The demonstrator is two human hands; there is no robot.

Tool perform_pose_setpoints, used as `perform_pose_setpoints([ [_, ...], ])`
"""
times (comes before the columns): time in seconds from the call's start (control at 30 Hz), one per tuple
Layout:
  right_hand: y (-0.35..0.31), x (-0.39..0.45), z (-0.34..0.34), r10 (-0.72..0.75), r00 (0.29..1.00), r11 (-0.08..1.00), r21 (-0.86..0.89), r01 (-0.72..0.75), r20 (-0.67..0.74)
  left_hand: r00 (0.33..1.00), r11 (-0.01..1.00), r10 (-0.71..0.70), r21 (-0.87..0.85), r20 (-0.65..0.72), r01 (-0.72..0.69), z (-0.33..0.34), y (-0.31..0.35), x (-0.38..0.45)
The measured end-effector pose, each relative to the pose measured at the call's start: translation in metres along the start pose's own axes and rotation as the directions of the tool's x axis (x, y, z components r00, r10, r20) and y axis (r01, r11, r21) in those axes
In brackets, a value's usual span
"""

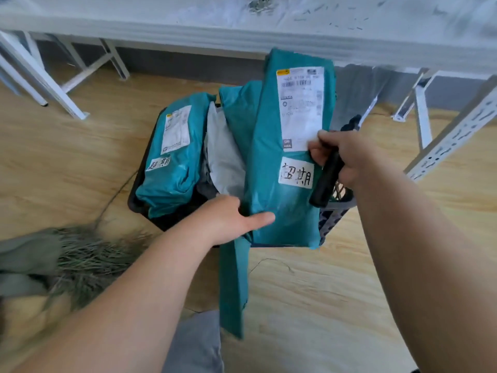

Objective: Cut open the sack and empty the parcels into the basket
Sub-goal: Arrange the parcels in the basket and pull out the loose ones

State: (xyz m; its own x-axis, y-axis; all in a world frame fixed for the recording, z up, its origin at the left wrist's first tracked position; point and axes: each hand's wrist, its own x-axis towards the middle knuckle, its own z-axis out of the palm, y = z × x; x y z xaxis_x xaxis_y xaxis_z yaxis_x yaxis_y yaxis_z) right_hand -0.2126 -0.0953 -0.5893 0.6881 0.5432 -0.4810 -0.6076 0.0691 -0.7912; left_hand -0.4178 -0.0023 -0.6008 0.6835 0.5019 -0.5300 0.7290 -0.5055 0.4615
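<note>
A dark plastic basket (334, 214) stands on the wooden floor with teal parcels in it. The largest teal parcel (271, 157), bearing white labels, lies tilted over the basket's right side. My left hand (228, 219) grips its lower left edge, thumb on top. My right hand (347, 154) touches the parcel's right edge while holding a black cutter handle (326, 179). Another teal parcel (172, 157) lies at the basket's left, with a grey-white parcel (223, 160) between them. The grey-green sack (40, 262), with frayed fibres, lies blurred on the floor at the left.
A white table (242, 22) spans the back, its metal legs (53, 84) at the left. A perforated white rack upright (457, 135) leans at the right. Wooden floor (322, 305) surrounds the basket. My grey trouser knee (196, 345) shows at the bottom.
</note>
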Motion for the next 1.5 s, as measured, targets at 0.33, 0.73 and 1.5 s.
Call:
perform_pose_setpoints([
  [0.33, -0.012, -0.011, -0.014, -0.289, 0.957, 0.792, -0.566, 0.228, -0.019, 0.912, 0.988, -0.011, -0.144, -0.411, -0.053, -0.014, 0.057, 0.066],
  [0.73, 0.023, -0.011, -0.022, -0.092, 0.984, 0.339, -0.924, 0.176, 0.154, 0.898, 0.870, -0.032, -0.454, -0.439, -0.190, 0.001, 0.055, 0.076],
  [1.5, -0.098, -0.072, 0.124, -0.867, 0.410, 0.085, -0.724, 0.684, 0.285, 0.523, 0.611, 0.162, -0.331, -0.837, -0.719, -0.145, 0.071, 0.003],
])
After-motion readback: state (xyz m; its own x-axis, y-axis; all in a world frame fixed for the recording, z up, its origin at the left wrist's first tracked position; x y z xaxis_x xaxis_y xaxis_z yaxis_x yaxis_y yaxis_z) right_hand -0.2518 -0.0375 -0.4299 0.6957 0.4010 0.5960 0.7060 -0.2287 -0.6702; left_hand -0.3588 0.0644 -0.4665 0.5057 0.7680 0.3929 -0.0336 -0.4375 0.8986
